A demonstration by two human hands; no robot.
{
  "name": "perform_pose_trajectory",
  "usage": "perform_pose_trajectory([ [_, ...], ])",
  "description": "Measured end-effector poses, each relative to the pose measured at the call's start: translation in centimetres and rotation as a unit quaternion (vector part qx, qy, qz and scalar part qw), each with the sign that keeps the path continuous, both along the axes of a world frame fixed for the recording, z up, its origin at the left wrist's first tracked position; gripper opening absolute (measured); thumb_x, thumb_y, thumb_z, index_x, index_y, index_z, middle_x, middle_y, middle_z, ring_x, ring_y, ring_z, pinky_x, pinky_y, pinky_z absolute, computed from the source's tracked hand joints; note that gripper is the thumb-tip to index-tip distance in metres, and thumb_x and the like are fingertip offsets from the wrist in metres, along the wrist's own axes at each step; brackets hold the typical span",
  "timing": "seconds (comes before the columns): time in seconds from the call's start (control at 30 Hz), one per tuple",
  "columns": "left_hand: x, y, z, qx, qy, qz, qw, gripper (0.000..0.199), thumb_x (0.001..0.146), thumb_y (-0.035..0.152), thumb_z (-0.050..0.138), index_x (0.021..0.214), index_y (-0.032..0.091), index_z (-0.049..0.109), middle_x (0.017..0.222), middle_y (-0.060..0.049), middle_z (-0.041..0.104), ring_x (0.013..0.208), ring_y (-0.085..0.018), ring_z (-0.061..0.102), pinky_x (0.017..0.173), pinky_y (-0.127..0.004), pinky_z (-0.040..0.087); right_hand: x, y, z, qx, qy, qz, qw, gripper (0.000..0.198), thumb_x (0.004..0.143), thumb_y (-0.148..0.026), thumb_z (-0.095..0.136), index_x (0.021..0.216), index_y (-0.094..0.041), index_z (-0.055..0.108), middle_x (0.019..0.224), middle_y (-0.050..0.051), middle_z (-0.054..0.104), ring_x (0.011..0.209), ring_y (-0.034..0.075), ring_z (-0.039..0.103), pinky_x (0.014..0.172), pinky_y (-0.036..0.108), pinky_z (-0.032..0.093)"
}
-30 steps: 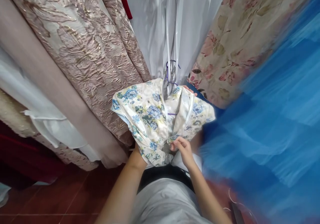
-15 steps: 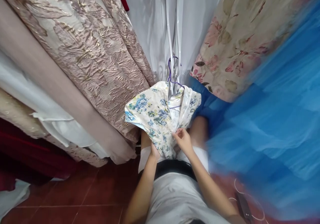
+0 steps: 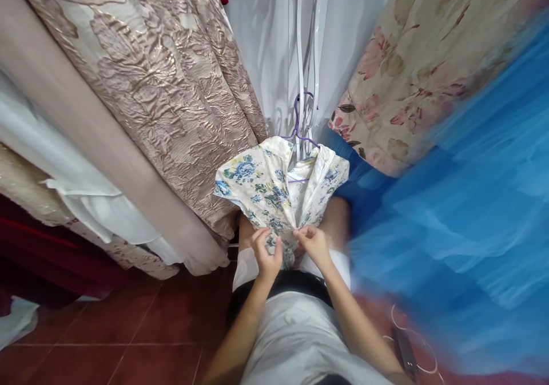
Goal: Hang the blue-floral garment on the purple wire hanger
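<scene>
A white blouse with blue and yellow flowers (image 3: 268, 182) hangs in front of me on a purple hanger (image 3: 297, 116). Its neckline forms an open V, with the front edges meeting low down. My right hand (image 3: 312, 241) pinches the front edge at the bottom of that V between thumb and fingertips. On the other side, my left hand (image 3: 266, 252) is over the lower front of the blouse, thumb and fingers apart, holding nothing. The lower hem bunches near my lap and is partly hidden by my hands.
Pink-gold brocade cloth (image 3: 171, 87) hangs at the left, beside white and dark red garments. Cream floral fabric (image 3: 386, 104) and a blurred blue garment (image 3: 450, 230) hang at the right. A black adapter with a white cable (image 3: 404, 349) lies on the red tiled floor (image 3: 150, 322).
My left hand has come up from under the blouse's lower edge to its front, fingers apart. My right hand keeps its pinch on the front edge. The view has shifted slightly.
</scene>
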State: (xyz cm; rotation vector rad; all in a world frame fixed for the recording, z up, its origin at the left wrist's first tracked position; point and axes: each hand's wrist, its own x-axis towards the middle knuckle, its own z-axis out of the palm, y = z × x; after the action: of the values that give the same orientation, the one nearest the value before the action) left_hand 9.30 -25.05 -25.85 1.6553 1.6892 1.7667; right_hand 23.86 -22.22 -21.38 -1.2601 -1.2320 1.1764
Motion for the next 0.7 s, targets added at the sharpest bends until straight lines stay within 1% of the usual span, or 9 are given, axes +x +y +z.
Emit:
perform_pose_trajectory([
  [0.03, 0.4, 0.4, -0.1, 0.007, 0.023, -0.060, 0.998, 0.026, 0.098, 0.039, 0.051, 0.118, 0.022, 0.055, 0.120, -0.016, 0.062, 0.122, -0.028, 0.060, 0.108, -0.048, 0.048, 0.0, -0.1, 0.1, -0.003, 0.017, 0.003, 1.000, 0.036, 0.069, -0.052, 0.076, 0.069, -0.017, 0.067, 0.058, 0.005, 0.067, 0.047, 0.016, 0.057, 0.048, 0.028, 0.043],
  [0.07, 0.8, 0.8, -0.2, 0.015, 0.035, -0.114, 0.993, 0.020, 0.100, 0.034, 0.048, 0.113, 0.022, 0.058, 0.112, -0.013, 0.065, 0.113, -0.026, 0.064, 0.102, -0.045, 0.052, 0.0, -0.2, 0.2, -0.002, 0.031, 0.001, 1.000, 0.033, 0.068, -0.049, 0.077, 0.071, -0.016, 0.069, 0.061, 0.006, 0.069, 0.049, 0.017, 0.058, 0.049, 0.027, 0.044],
  [0.1, 1.3, 1.3, -0.2, 0.025, 0.039, -0.151, 0.987, 0.019, 0.101, 0.029, 0.045, 0.111, 0.022, 0.059, 0.106, -0.011, 0.067, 0.106, -0.024, 0.066, 0.096, -0.042, 0.055, 0.0, -0.2, 0.3, 0.002, 0.039, -0.006, 0.999, 0.032, 0.067, -0.047, 0.077, 0.071, -0.016, 0.070, 0.063, 0.006, 0.070, 0.050, 0.017, 0.059, 0.049, 0.027, 0.045],
  [0.17, 2.0, 2.2, -0.2, 0.046, 0.038, -0.178, 0.982, 0.020, 0.102, 0.022, 0.042, 0.111, 0.021, 0.060, 0.102, -0.009, 0.067, 0.101, -0.021, 0.067, 0.091, -0.037, 0.056, 0.3, -0.1, 0.5, 0.010, 0.042, -0.025, 0.999, 0.029, 0.067, -0.044, 0.077, 0.069, -0.016, 0.072, 0.064, 0.006, 0.071, 0.052, 0.016, 0.059, 0.050, 0.026, 0.045],
  [0.3, 2.5, 3.4, -0.4, 0.036, 0.059, -0.214, 0.974, 0.022, 0.099, 0.014, 0.045, 0.117, 0.020, 0.057, 0.109, -0.010, 0.065, 0.108, -0.021, 0.065, 0.095, -0.036, 0.054, 1.1, 0.3, 0.4, 0.000, 0.048, -0.042, 0.998, 0.027, 0.064, -0.041, 0.079, 0.067, -0.015, 0.073, 0.061, 0.006, 0.070, 0.048, 0.013, 0.054, 0.048, 0.025, 0.041],
  [0.4, 2.6, 3.8, -1.1, 0.009, 0.078, -0.223, 0.972, 0.029, 0.096, 0.012, 0.049, 0.123, 0.020, 0.053, 0.115, -0.012, 0.063, 0.115, -0.023, 0.063, 0.098, -0.039, 0.053, 1.5, 0.3, 0.0, -0.018, 0.068, -0.038, 0.997, 0.032, 0.065, -0.045, 0.081, 0.066, -0.015, 0.072, 0.059, 0.005, 0.069, 0.045, 0.012, 0.052, 0.046, 0.025, 0.040],
  [0.47, 2.8, 4.1, -1.5, -0.001, 0.085, -0.218, 0.972, 0.033, 0.093, 0.013, 0.052, 0.125, 0.020, 0.051, 0.116, -0.012, 0.063, 0.115, -0.024, 0.063, 0.098, -0.039, 0.053, 1.4, 0.2, -0.2, -0.023, 0.079, -0.042, 0.996, 0.035, 0.065, -0.049, 0.081, 0.066, -0.015, 0.071, 0.060, 0.006, 0.069, 0.046, 0.013, 0.052, 0.047, 0.025, 0.041],
  [0.57, 3.1, 4.3, -1.7, 0.001, 0.082, -0.200, 0.976, 0.026, 0.091, 0.011, 0.052, 0.115, 0.021, 0.055, 0.108, -0.009, 0.065, 0.107, -0.023, 0.064, 0.093, -0.036, 0.053, 1.1, 0.0, -0.1, -0.011, 0.092, -0.048, 0.995, 0.035, 0.066, -0.049, 0.082, 0.068, -0.015, 0.073, 0.061, 0.006, 0.070, 0.047, 0.013, 0.054, 0.048, 0.026, 0.043],
  [0.7, 3.8, 3.8, -1.3, 0.002, 0.077, -0.152, 0.985, 0.014, 0.092, 0.012, 0.048, 0.099, 0.021, 0.056, 0.094, -0.006, 0.065, 0.092, -0.022, 0.063, 0.083, -0.033, 0.051, 0.8, -0.6, 0.2, 0.011, 0.115, -0.044, 0.992, 0.031, 0.067, -0.045, 0.082, 0.070, -0.015, 0.074, 0.064, 0.006, 0.072, 0.050, 0.013, 0.056, 0.051, 0.026, 0.045],
])
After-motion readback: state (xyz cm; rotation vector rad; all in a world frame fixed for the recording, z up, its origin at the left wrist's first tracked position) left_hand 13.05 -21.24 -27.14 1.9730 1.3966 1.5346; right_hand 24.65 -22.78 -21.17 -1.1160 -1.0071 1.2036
